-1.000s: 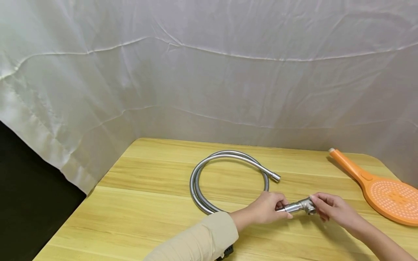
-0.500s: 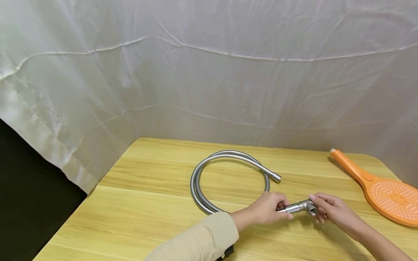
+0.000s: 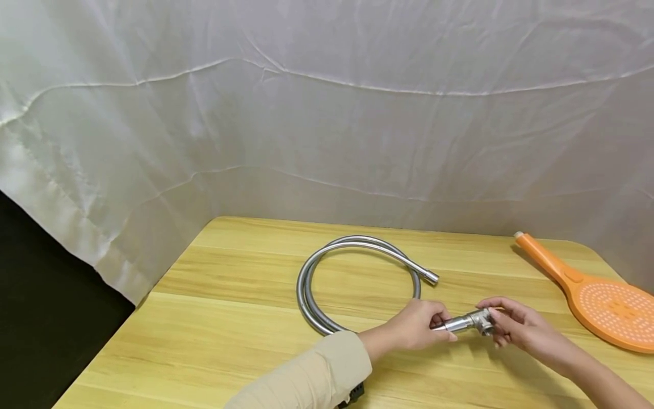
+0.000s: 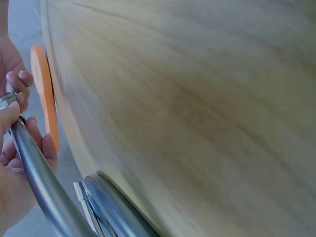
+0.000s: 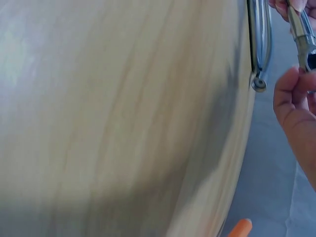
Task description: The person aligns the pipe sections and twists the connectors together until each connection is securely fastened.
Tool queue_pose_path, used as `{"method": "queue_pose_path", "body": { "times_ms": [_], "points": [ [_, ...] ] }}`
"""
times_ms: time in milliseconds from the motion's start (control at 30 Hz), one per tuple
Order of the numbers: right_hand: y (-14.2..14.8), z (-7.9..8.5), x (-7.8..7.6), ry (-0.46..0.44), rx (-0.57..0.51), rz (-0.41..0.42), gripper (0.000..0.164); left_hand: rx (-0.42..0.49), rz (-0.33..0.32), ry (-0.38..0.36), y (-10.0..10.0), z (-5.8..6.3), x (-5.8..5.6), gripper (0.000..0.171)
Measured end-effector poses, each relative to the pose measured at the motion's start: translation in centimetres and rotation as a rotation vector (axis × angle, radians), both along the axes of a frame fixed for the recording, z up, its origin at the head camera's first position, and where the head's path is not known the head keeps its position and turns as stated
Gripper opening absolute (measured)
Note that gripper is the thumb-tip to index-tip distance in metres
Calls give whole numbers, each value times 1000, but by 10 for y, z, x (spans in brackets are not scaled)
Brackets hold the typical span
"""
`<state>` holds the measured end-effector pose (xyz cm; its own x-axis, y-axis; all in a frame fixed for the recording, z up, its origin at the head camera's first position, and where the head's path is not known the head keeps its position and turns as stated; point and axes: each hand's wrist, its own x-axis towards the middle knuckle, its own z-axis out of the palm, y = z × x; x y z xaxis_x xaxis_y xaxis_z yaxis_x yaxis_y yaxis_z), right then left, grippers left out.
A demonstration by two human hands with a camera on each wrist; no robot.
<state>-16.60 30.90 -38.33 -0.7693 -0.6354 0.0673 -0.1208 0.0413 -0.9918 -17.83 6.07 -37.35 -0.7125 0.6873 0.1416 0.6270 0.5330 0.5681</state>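
Observation:
A coiled silver shower hose (image 3: pixel 305 287) lies on the wooden table in the head view. My left hand (image 3: pixel 416 325) grips its near chrome end, thumb along the front. Screwed or set on that end is a small metal pipe fitting (image 3: pixel 482 321) with side openings. My right hand (image 3: pixel 526 332) has its thumb and index finger around the fitting's outer end, the other fingers curled beneath. In the left wrist view the hose (image 4: pixel 44 182) runs out of the left palm. The right wrist view shows the fitting (image 5: pixel 305 47) just above the right fingertips.
An orange shower head (image 3: pixel 620 312) lies face up at the table's right side, handle toward the back. The hose's other end (image 3: pixel 431 277) rests free beside the coil. A pale curtain (image 3: pixel 357 142) hangs behind the wooden table (image 3: pixel 219 329).
My right fingers turn the fitting and shift on it: its opening swung round half a second ago and now stands nearly as before, with the index finger extended over the top. The left hand stays put.

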Motion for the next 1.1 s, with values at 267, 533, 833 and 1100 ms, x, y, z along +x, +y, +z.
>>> {"method": "queue_pose_path", "body": {
  "times_ms": [267, 533, 833, 1100],
  "points": [
    [6, 6, 2, -32, 41, 60, 42, -5, -4, 11, 0, 0, 0, 19],
    [5, 7, 5, 48, 127, -11, 38, -4, -5, 6, 0, 0, 0, 20],
    [6, -1, 0, 115, 77, 17, 36, -9, -6, -17, 0, 1, 3, 20],
    [-3, 5, 2, 63, 228, -109, 32, 5, -9, -13, 0, 1, 2, 19]
  ]
}}
